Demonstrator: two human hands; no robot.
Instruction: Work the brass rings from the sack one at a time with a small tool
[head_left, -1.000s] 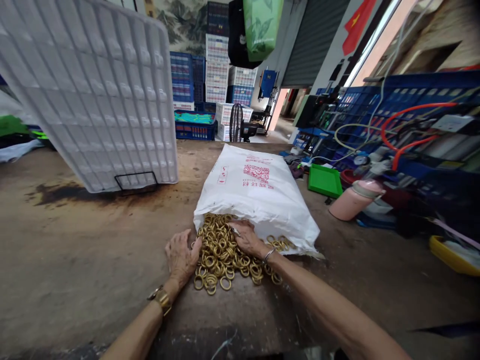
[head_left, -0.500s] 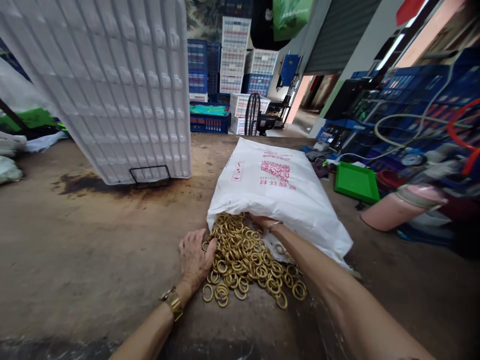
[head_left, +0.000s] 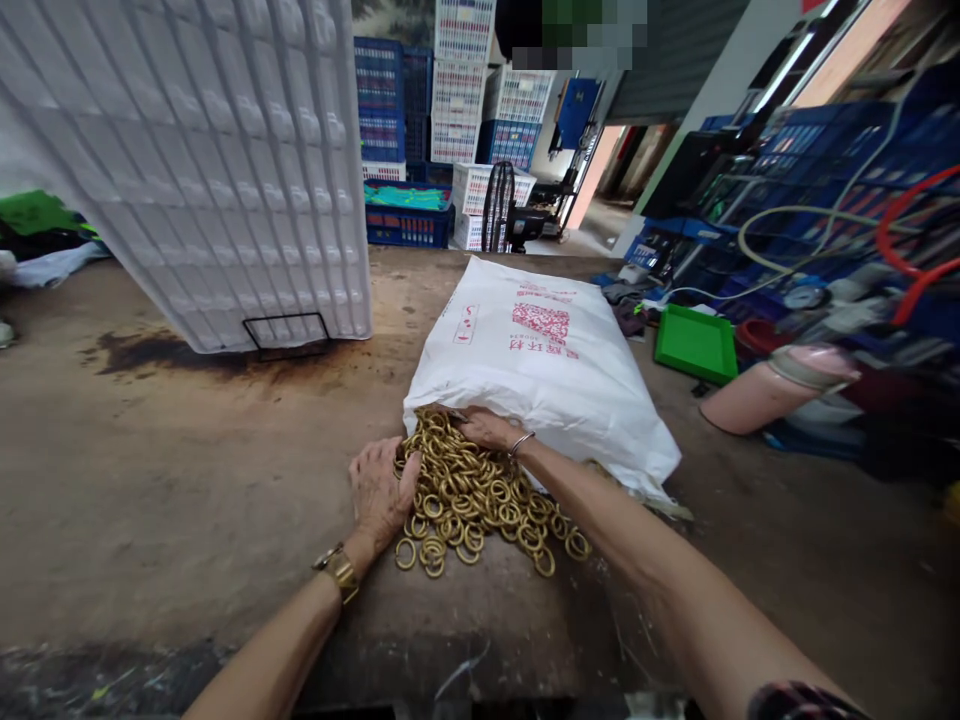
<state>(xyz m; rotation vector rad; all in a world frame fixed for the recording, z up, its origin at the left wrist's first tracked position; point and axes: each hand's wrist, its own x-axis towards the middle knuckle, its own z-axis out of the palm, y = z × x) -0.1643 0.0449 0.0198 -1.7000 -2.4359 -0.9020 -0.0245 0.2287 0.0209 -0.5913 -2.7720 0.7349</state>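
A heap of brass-coloured rings [head_left: 480, 490] spills from the mouth of a white woven sack [head_left: 480, 350] lying on the table. The sack bears red print. My left hand [head_left: 382, 490] lies at the heap's left edge, fingers and thumb apart, the thumb against the rings. At the sack's mouth, my right hand [head_left: 487, 430] reaches leftward over the top of the heap. Its fingers look stretched out among the rings, with the tips partly hidden.
A ribbed translucent panel [head_left: 262, 180] stands at the left in a black wire stand [head_left: 289, 335]. On the right are a green tray [head_left: 696, 343], a pink bottle [head_left: 772, 390] and hoses. Stacked crates [head_left: 457, 110] and a black fan [head_left: 499, 205] stand beyond the table [head_left: 225, 500].
My right hand has come partly out of the sack's mouth and moved left over the rings. My left hand stays at the heap's edge. The view has shifted slightly.
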